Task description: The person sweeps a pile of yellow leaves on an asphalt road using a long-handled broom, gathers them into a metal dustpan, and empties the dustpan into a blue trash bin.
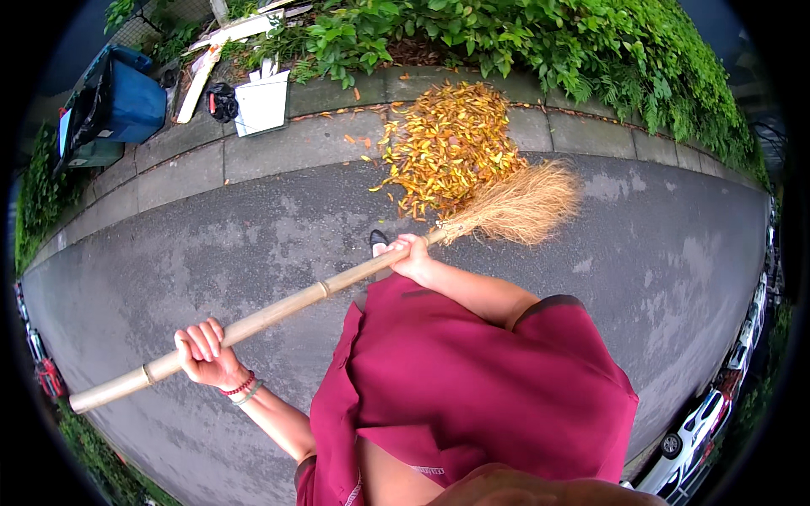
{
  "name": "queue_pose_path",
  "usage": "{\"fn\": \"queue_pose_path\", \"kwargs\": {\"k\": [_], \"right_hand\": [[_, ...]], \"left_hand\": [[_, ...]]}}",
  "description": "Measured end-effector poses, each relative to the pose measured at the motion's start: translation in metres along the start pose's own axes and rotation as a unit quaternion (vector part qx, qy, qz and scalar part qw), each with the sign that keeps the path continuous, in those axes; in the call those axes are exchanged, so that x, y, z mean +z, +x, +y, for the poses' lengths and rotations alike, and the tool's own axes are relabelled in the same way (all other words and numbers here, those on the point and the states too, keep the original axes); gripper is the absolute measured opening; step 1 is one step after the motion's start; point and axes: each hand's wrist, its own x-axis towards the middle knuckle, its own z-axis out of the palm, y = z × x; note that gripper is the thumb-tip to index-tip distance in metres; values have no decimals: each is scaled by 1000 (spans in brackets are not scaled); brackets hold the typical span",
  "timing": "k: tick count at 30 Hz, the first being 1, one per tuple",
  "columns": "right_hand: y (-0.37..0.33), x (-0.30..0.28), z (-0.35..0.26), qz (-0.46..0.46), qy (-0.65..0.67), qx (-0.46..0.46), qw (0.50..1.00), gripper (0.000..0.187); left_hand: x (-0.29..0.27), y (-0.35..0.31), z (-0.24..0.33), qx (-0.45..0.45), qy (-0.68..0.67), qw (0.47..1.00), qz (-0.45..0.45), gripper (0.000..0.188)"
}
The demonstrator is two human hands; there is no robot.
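Head view, and both hands are on the broom (pixel 325 289)! The left hand (pixel 201 351) has its grip wrapped round the bamboo handle (pixel 278 313) toward the left end, while the right hand (pixel 411 256) clamps it farther along, close to the bristles (pixel 527 205). They fan out at the near right edge of the yellow leaf pile (pixel 451 139), spread across road (pixel 211 253) and far paving (pixel 291 153).

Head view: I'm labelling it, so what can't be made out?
In the head view:
Inside of yellow leaf pile: covered by its surface.
Bamboo broom handle inside the left hand: covered by fingers.
Second shoe: behind maroon shirt or right forearm.
Red vehicle, left rim: detail too small.
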Motion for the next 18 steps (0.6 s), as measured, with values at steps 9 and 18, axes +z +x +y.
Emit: {"fn": "queue_pose_path", "kwargs": {"k": [9,18], "right_hand": [[12,153,75,-174,-92,24,980,9],[137,321,96,-285,-55,-114,950,18]], "left_hand": [[-124,211,29,7,-37,999,6,36],[-73,383,-155,-162,24,983,-85,34]]}}
